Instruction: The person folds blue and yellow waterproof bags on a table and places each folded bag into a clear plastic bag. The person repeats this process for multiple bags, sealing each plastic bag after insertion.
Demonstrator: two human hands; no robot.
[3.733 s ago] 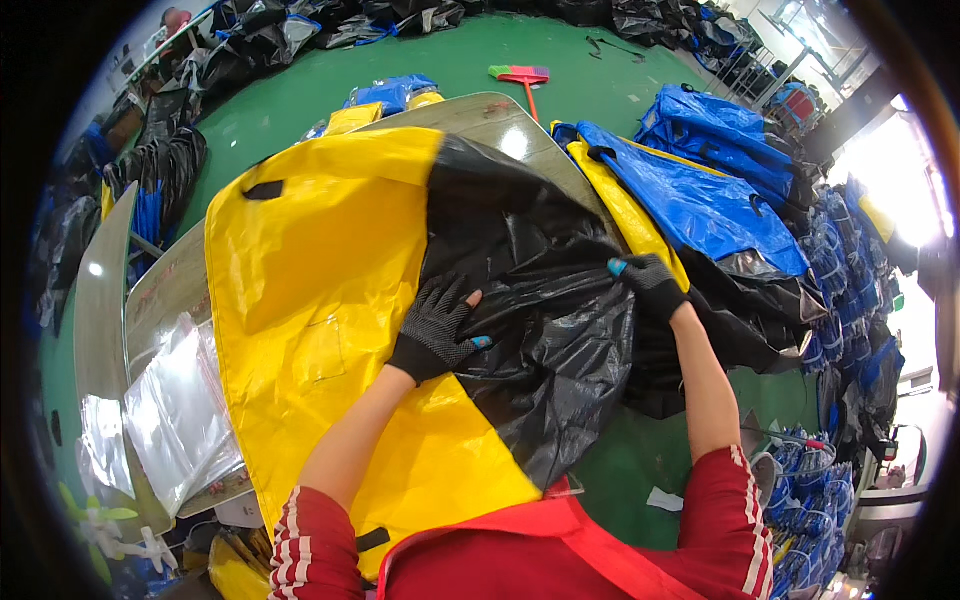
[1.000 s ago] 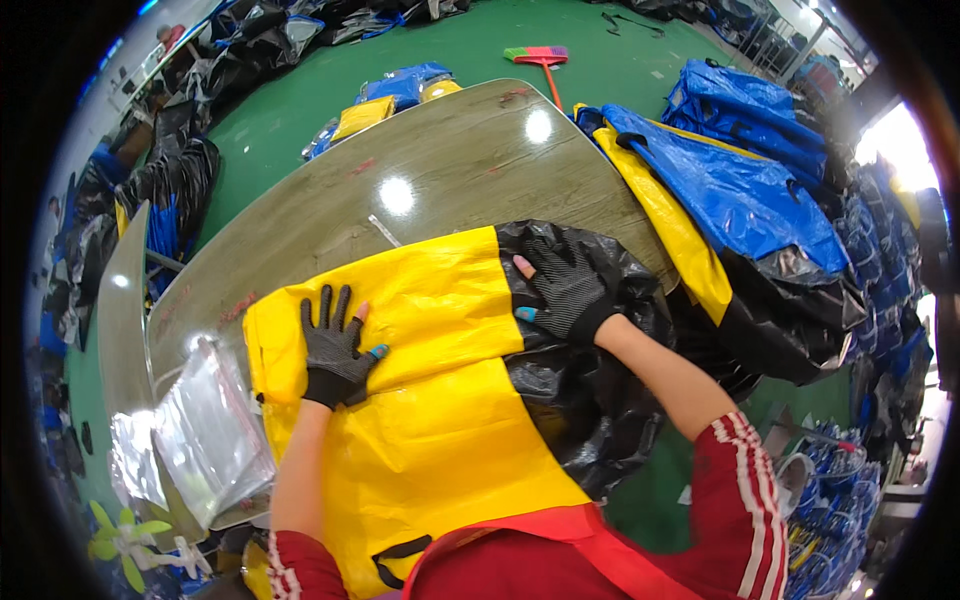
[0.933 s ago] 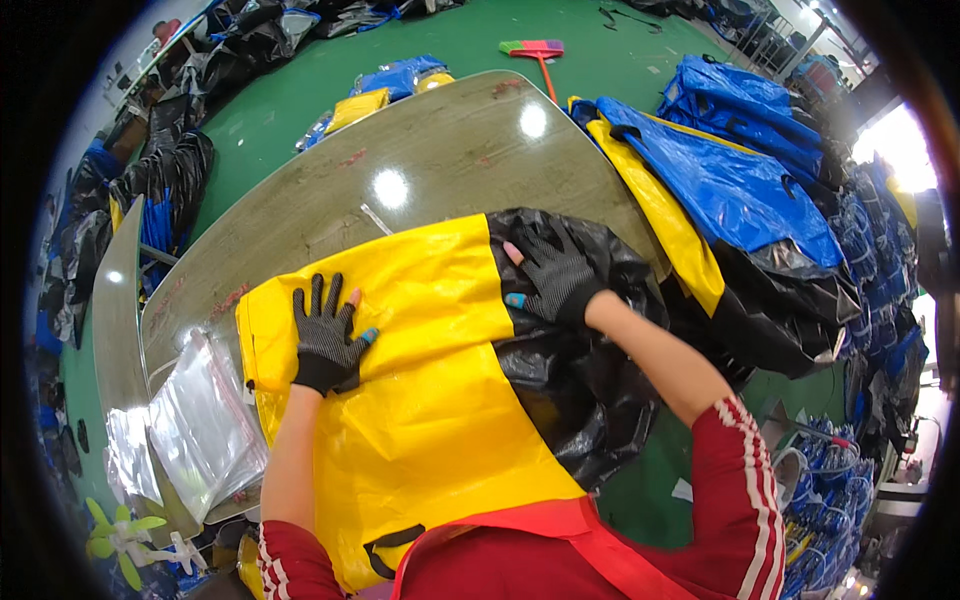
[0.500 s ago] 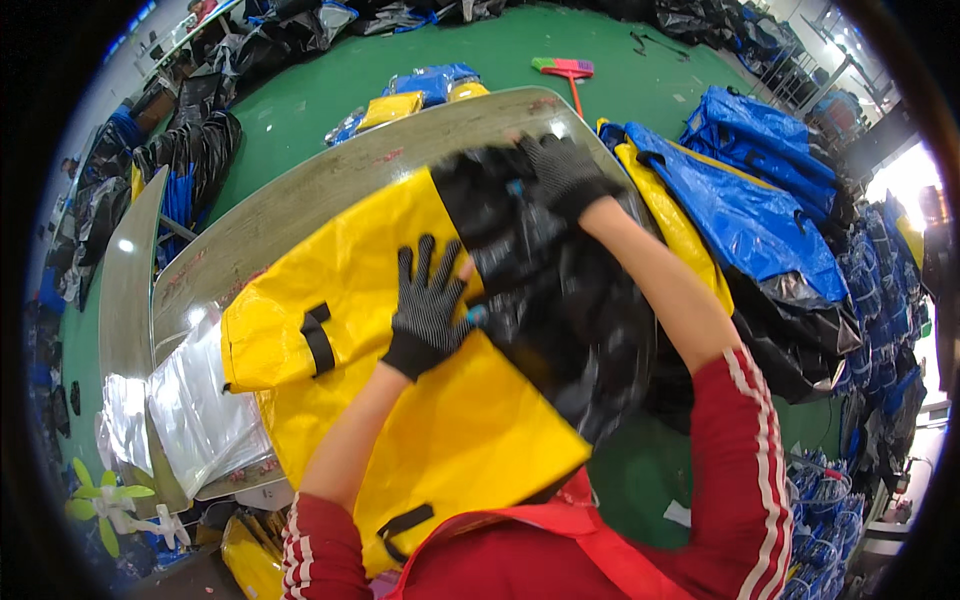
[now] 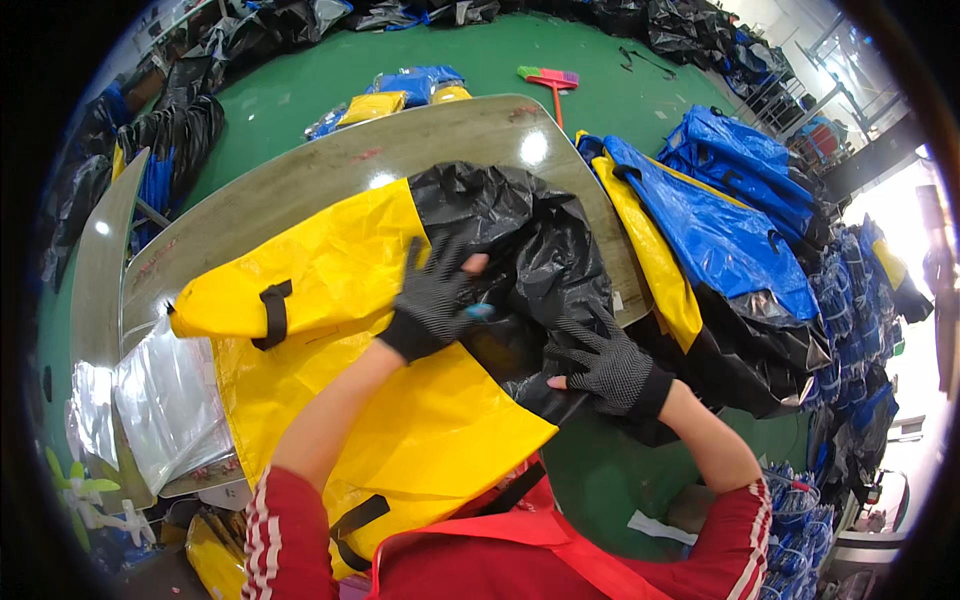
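Note:
A large yellow-and-black plastic bag point(image 5: 330, 260) with black strap handles lies partly folded across the table, its near part hanging toward me. My left hand point(image 5: 437, 297), in a dark dotted glove with the thumb tip bare, rests spread near the seam between yellow and black. Lower down on the right, my right hand point(image 5: 607, 370), gloved the same way, lies with fingers apart on the near edge of the crumpled black part point(image 5: 520, 250). A small blue spot shows beside my left hand; what it is I cannot make out.
Clear plastic sleeves point(image 5: 175, 400) lie at the table's left end. Folded blue and yellow packets point(image 5: 400, 90) are beyond the far edge of the table point(image 5: 460, 130). Large blue, yellow and black bags point(image 5: 700, 220) stand to the right. A broom point(image 5: 550, 78) lies on the green floor.
My right hand has come from the far edge of the black part down to its near right edge. My left hand has shifted slightly, and its fingers are blurred.

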